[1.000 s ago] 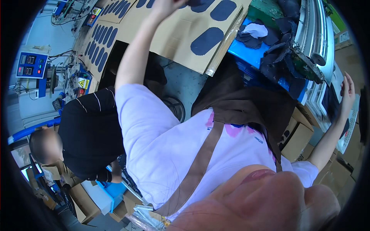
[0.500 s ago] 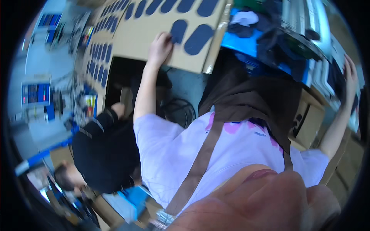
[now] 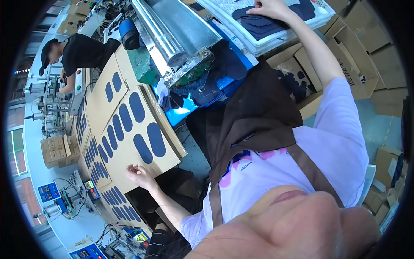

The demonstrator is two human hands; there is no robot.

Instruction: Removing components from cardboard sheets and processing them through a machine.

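My left hand hovers at the near edge of a cardboard-topped table, its fingers loosely bent and apart, with nothing in them. Beside it lie dark blue oval pieces, set out in rows on the cardboard. My right hand reaches far forward to a white plastic tray. There its fingertips close on a dark fabric piece on top of a loose stack. The fingertips partly cover the edge they pinch.
A machine with a shiny metal roller stands between table and tray, dark scraps hanging beneath it. An open cardboard box holding dark offcuts sits below the tray. At the far left, a co-worker in black bends over equipment. Control boxes line the left.
My view has swung toward the right. My left hand has come away from the oval piece it was touching at the table's edge. My right hand is now on the stack in the tray.
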